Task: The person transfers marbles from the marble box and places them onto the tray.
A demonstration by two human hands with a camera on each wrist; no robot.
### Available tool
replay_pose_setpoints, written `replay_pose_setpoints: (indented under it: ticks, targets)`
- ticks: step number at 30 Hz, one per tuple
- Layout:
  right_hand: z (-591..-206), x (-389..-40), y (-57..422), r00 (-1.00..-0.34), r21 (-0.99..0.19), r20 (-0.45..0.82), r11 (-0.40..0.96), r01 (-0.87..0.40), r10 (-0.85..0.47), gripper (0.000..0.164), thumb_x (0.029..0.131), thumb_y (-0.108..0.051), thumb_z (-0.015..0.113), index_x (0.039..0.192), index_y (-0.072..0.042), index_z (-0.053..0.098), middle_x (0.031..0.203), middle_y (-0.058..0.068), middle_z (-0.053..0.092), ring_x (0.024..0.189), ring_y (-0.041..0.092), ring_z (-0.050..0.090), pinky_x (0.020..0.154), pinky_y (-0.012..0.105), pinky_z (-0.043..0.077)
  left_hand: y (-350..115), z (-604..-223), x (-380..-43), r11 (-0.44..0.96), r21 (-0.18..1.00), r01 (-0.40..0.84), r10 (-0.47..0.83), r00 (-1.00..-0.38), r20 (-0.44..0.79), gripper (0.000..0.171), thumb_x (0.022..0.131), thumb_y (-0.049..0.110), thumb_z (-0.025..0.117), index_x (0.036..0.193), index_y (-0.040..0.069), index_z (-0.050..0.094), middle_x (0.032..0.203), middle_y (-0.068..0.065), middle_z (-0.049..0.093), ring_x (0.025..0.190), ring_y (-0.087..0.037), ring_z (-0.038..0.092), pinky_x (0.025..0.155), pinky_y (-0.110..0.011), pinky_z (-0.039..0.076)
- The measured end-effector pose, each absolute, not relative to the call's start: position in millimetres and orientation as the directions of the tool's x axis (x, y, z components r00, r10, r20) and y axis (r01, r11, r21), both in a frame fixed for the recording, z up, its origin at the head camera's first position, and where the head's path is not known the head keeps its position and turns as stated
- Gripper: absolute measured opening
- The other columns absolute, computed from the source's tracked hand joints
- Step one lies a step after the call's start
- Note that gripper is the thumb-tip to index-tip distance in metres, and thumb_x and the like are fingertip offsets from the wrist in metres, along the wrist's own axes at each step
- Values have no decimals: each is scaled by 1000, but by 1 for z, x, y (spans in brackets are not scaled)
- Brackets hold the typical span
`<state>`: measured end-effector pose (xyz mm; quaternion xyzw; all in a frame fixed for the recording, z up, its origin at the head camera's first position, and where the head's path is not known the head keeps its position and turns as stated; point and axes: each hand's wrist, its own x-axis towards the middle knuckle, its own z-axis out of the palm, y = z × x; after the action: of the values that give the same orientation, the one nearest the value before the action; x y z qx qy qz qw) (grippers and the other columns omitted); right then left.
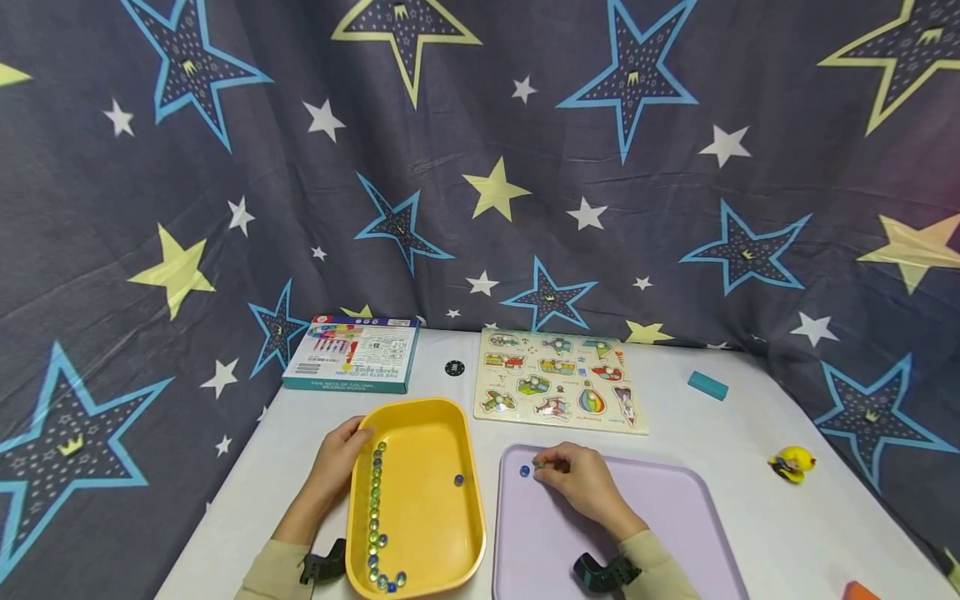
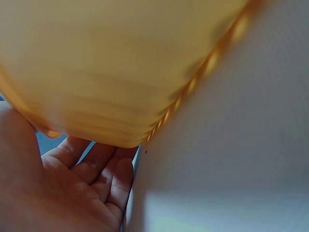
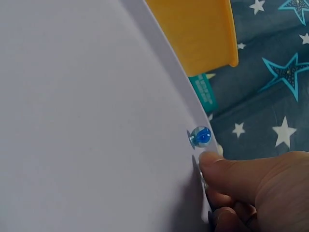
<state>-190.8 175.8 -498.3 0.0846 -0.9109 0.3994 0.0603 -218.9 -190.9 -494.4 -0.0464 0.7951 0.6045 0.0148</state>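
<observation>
In the head view, the left hand (image 1: 337, 457) grips the yellow tray (image 1: 427, 533) at its far left corner, thumb over the rim. Inside that tray, a row of marbles (image 1: 374, 502) runs down the left wall from near the far left corner to the near left corner, then bends along the near edge; a lone blue marble (image 1: 459, 480) lies close to the right wall. The right hand (image 1: 581, 482) pinches a greenish marble (image 1: 539, 464) at the far left corner of the lilac tray (image 1: 652, 500), with a second blue marble (image 1: 524, 472) just beside the fingertips. Toward the far left corner of the counter (image 1: 712, 433) lies a box (image 1: 352, 354); a black disc (image 1: 454, 367) and a puzzle board (image 1: 568, 383) follow along the far edge, a teal block (image 1: 708, 386) sits toward the far right corner, and a yellow toy (image 1: 792, 462) is near the right edge.

In the left wrist view, the tray's outer side fills the upper part; the fingers reach beneath it and the thumb lies along its rim.

In the right wrist view, thumb and fingers are closed together, mostly hiding what they hold; a clear marble with a blue swirl rests just beyond the thumb tip, by the lilac rim.
</observation>
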Motion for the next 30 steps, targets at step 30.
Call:
replay_pose_setpoints:
  ticks: [30]
  targets:
    - [-497, -191, 178, -978, -708, 140, 675, -209, -156, 22, 67, -10, 76, 87, -16, 68, 67, -12, 55, 59, 3, 48, 54, 20, 41, -190, -497, -221, 259, 963, -80, -66, -996, -65, 35, 91, 34, 48, 116, 11, 57, 98, -12, 61, 80, -23, 56, 70, -24, 49]
